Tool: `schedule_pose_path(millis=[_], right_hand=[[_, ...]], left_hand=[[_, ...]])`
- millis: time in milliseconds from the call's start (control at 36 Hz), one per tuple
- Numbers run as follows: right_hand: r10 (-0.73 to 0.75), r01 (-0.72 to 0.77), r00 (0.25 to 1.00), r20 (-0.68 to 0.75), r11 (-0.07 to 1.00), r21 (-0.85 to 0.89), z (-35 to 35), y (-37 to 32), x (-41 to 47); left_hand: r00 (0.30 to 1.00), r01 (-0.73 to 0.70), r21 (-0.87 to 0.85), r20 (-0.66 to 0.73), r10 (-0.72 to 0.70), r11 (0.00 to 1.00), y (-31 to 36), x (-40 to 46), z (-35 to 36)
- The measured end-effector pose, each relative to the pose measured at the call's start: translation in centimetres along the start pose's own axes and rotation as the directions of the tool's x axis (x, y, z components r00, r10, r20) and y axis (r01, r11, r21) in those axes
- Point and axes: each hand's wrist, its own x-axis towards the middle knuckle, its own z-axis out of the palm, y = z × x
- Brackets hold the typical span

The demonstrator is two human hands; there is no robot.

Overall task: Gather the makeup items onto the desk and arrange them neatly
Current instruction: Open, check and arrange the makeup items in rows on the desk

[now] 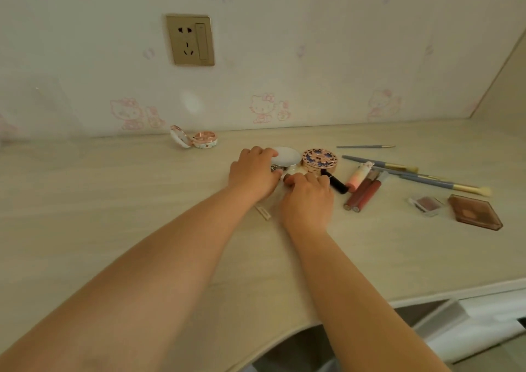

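My left hand [254, 174] grips the left side of a round silver compact [287, 159] lying on the pale wooden desk [113, 200]. My right hand [308, 198] lies just in front of it, its fingers curled round a small brownish item that shows only at its tip [287, 177]. To the right sit an ornate round gold compact [320, 159], a black lipstick tube [337, 183], a pink tube [359, 176] and two reddish lip glosses [363, 195]. An open round compact [193, 140] stands at the back left.
Several blue-handled brushes [412, 173] lie at the right, with a thin pencil [365, 146] behind them. A small clear eyeshadow case [427, 205] and a brown palette [474, 212] lie far right. A small pale clip [263, 213] rests between my wrists. A wall socket [190, 40] is above.
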Motion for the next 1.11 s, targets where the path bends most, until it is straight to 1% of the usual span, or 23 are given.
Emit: schedule_pose_path(millis=[56, 139, 278, 361, 444, 556, 611, 694, 778, 889, 944, 1000, 1056, 1111], right_hand=[[0.036, -0.035, 0.998, 0.042, 0.999, -0.020, -0.3, 0.2, 0.2], [0.091, -0.090, 0.995, 0.050, 0.996, -0.016, -0.4, 0.4, 0.6], [0.130, -0.130, 0.987, 0.095, 0.992, -0.008, 0.0, 0.6, 1.2], [0.154, -0.156, 0.984, 0.091, 0.988, 0.009, 0.2, 0.7, 1.4], [0.163, -0.167, 0.982, 0.093, 0.985, 0.038, 0.2, 0.7, 1.5], [0.165, -0.171, 0.981, 0.097, 0.983, 0.058, 0.1, 0.8, 1.5], [0.164, -0.171, 0.982, 0.094, 0.983, 0.069, 0.2, 0.9, 1.5], [0.151, -0.158, 0.984, 0.091, 0.984, 0.080, 0.2, 1.0, 1.4], [0.143, -0.151, 0.987, 0.075, 0.982, 0.115, 0.2, 1.2, 1.4], [0.139, -0.137, 0.990, 0.001, 0.971, 0.198, 0.3, 1.1, 1.3], [0.154, -0.131, 0.987, -0.049, 0.940, 0.315, 0.1, 0.9, 1.2], [0.137, -0.084, 0.987, -0.081, 0.881, 0.465, -0.4, 0.3, 1.1], [0.098, -0.037, 0.993, -0.062, 0.776, 0.630, -1.2, -0.8, 0.7], [0.060, -0.057, 0.998, 0.026, 0.610, 0.790, -2.2, -2.2, 0.1]], left_hand=[[0.999, -0.008, -0.008, 0.046, 0.009, 1.000, 0.5, 1.0, 0.4], [0.995, 0.006, -0.036, 0.100, -0.003, 0.999, 1.0, 2.5, 0.9], [0.992, 0.029, -0.041, 0.121, -0.024, 0.999, 1.8, 4.2, 1.2], [0.992, 0.034, -0.047, 0.125, -0.028, 0.998, 2.0, 4.8, 1.2], [0.987, 0.079, -0.065, 0.143, -0.069, 0.995, 2.3, 5.2, 1.1], [0.988, 0.133, -0.112, 0.088, -0.123, 0.985, 2.5, 5.2, 1.0], [0.991, 0.127, -0.128, 0.059, -0.121, 0.984, 2.4, 5.0, 0.9], [0.995, 0.100, -0.188, -0.005, -0.103, 0.977, 2.2, 4.5, 0.1], [0.991, 0.060, -0.299, -0.095, -0.092, 0.952, 1.8, 3.8, -1.2], [0.979, -0.042, -0.413, -0.198, -0.045, 0.910, 1.1, 2.2, -3.7], [0.965, -0.091, -0.473, -0.259, -0.039, 0.876, 0.8, 0.9, -5.1], [0.955, -0.131, -0.521, -0.296, -0.034, 0.843, 0.3, -0.5, -6.5], [0.955, -0.162, -0.583, -0.295, -0.022, 0.796, -0.3, -2.2, -7.8], [0.955, -0.190, -0.623, -0.296, -0.003, 0.759, -1.2, -3.9, -8.8]])
